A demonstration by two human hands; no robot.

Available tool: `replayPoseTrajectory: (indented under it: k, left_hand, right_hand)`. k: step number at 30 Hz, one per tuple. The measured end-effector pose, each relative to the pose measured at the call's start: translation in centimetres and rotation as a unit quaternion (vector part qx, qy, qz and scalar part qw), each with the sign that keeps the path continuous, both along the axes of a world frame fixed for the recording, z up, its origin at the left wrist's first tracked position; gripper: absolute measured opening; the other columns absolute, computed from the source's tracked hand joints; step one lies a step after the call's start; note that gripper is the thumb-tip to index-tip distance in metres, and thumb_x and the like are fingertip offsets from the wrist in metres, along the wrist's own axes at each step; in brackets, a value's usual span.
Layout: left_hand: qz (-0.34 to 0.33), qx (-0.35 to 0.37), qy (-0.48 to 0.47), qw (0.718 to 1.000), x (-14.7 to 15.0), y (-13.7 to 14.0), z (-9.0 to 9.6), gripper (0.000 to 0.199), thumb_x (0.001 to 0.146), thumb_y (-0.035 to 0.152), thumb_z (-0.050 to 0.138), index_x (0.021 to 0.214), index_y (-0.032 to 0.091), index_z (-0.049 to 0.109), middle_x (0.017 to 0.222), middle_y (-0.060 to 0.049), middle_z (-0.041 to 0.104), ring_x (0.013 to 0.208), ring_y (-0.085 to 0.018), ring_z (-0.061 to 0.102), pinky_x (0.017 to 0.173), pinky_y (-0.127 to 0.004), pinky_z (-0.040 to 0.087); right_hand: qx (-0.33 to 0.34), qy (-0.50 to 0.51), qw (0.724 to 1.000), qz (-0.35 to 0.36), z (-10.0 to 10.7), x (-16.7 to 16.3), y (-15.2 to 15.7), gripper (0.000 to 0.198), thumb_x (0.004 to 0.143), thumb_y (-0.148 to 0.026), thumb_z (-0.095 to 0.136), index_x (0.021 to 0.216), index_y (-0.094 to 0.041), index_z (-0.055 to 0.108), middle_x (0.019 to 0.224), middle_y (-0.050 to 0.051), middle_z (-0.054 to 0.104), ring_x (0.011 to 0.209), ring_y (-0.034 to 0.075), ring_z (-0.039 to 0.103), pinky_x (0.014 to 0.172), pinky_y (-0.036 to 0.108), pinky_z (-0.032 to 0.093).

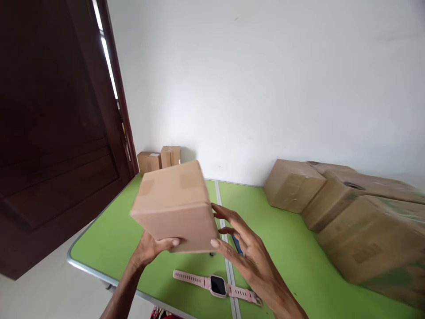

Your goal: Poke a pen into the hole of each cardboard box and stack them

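The held cardboard box (172,190) is light tan with slightly darker patches; the smartwatch (218,285) is pale pink with a black screen. Bright green covers the counter (109,239), edged silver-grey. The wall (239,79) is white, the door (49,110) dark reddish-brown.

One left hand (149,250) and one right hand (247,252) make two. Cardboard boxes number at least six: one held box (175,186), two small boxes (149,164) at the back left, and three or more larger boxes (294,184) on the right, where overlap hides the exact count. There is one pink watch (218,285), one partly hidden blue item (237,243), one tabletop (106,239) and one door (49,133).
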State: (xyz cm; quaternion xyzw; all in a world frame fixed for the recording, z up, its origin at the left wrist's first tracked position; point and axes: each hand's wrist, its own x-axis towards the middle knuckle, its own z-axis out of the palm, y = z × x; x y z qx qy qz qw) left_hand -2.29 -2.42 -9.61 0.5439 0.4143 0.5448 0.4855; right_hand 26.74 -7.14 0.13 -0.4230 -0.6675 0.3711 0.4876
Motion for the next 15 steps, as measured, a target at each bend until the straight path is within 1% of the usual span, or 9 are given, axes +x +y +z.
replayPoseTrajectory:
  k: [1, 2, 4, 5, 7, 9, 11, 13, 15]
  left_hand:
    - [-0.02, -0.007, -0.036, 0.999, 0.0, -0.3, 0.1, 0.063, 0.066, 0.067, 0.096, 0.102, 0.017, 0.081, 0.099, -0.014, 0.083, 0.098, -0.04, 0.08, 0.094, -0.064, 0.068]
    - [-0.036, -0.008, -0.064, 0.997, 0.1, -0.5, 0.2, 0.063, 0.067, 0.075, 0.092, 0.093, 0.018, 0.082, 0.091, -0.013, 0.083, 0.093, -0.039, 0.081, 0.094, -0.065, 0.068]
    - [-0.054, 0.008, -0.112, 0.992, 0.0, -0.5, 0.5, 0.07, 0.068, 0.089, 0.082, 0.084, 0.021, 0.081, 0.083, -0.011, 0.083, 0.092, -0.04, 0.083, 0.099, -0.066, 0.066]
    - [-0.064, 0.019, -0.149, 0.987, 0.0, -0.4, 0.7, 0.07, 0.068, 0.091, 0.08, 0.084, 0.023, 0.081, 0.082, -0.009, 0.083, 0.097, -0.04, 0.083, 0.103, -0.065, 0.064]
    - [-0.09, 0.038, -0.232, 0.968, 0.1, -0.3, 1.2, 0.061, 0.069, 0.085, 0.085, 0.089, 0.028, 0.083, 0.083, -0.004, 0.085, 0.11, -0.04, 0.083, 0.113, -0.065, 0.059]
    - [-0.105, 0.041, -0.276, 0.955, 0.1, -0.3, 1.7, 0.053, 0.069, 0.077, 0.09, 0.094, 0.03, 0.085, 0.086, -0.002, 0.087, 0.12, -0.04, 0.08, 0.118, -0.065, 0.056]
    - [-0.088, 0.025, -0.246, 0.965, 0.3, -0.5, 2.1, 0.059, 0.07, 0.082, 0.086, 0.095, 0.029, 0.085, 0.089, -0.005, 0.088, 0.126, -0.042, 0.077, 0.119, -0.067, 0.055]
    - [-0.057, -0.004, -0.183, 0.982, 0.6, -0.7, 2.5, 0.072, 0.069, 0.092, 0.078, 0.098, 0.026, 0.086, 0.094, -0.01, 0.088, 0.13, -0.046, 0.075, 0.118, -0.069, 0.055]
    - [-0.042, -0.02, -0.109, 0.993, 1.1, -1.0, 2.9, 0.087, 0.068, 0.099, 0.07, 0.105, 0.022, 0.086, 0.103, -0.015, 0.087, 0.131, -0.049, 0.073, 0.117, -0.07, 0.056]
  right_hand:
    - [0.012, 0.001, 1.0, -0.009, 0.8, 0.6, -1.1, 0.065, 0.096, -0.064, 0.075, 0.154, -0.036, 0.066, 0.162, 0.011, 0.062, 0.131, 0.034, 0.07, 0.102, 0.047, 0.067]
    - [0.025, 0.006, 0.999, -0.025, 1.5, 1.2, -2.1, 0.063, 0.095, -0.065, 0.075, 0.151, -0.037, 0.069, 0.158, 0.01, 0.065, 0.128, 0.033, 0.072, 0.102, 0.045, 0.067]
    - [0.047, 0.026, 0.996, -0.067, 2.5, 2.2, -3.5, 0.055, 0.094, -0.065, 0.076, 0.141, -0.037, 0.076, 0.146, 0.01, 0.073, 0.12, 0.031, 0.076, 0.097, 0.04, 0.069]
    - [0.052, 0.037, 0.994, -0.09, 2.7, 2.6, -4.0, 0.051, 0.094, -0.065, 0.075, 0.136, -0.036, 0.079, 0.139, 0.01, 0.077, 0.116, 0.031, 0.077, 0.093, 0.038, 0.069]
    - [0.047, 0.05, 0.99, -0.121, 2.9, 3.1, -4.4, 0.048, 0.094, -0.065, 0.076, 0.129, -0.034, 0.082, 0.128, 0.011, 0.08, 0.11, 0.031, 0.079, 0.086, 0.034, 0.07]
    - [0.029, 0.055, 0.989, -0.132, 2.7, 3.0, -4.5, 0.052, 0.09, -0.067, 0.078, 0.128, -0.032, 0.082, 0.13, 0.013, 0.08, 0.111, 0.035, 0.079, 0.087, 0.039, 0.07]
    - [0.014, 0.07, 0.989, -0.13, 2.3, 2.3, -4.4, 0.067, 0.081, -0.073, 0.082, 0.136, -0.033, 0.079, 0.144, 0.015, 0.075, 0.121, 0.044, 0.076, 0.095, 0.054, 0.068]
    - [-0.002, 0.082, 0.99, -0.119, 2.0, 1.1, -4.2, 0.094, 0.067, -0.075, 0.09, 0.15, -0.036, 0.071, 0.162, 0.015, 0.063, 0.135, 0.054, 0.066, 0.106, 0.071, 0.058]
    - [-0.025, 0.074, 0.992, -0.099, 1.6, -0.1, -3.9, 0.117, 0.058, -0.071, 0.097, 0.164, -0.04, 0.057, 0.173, 0.013, 0.051, 0.148, 0.059, 0.053, 0.115, 0.08, 0.046]
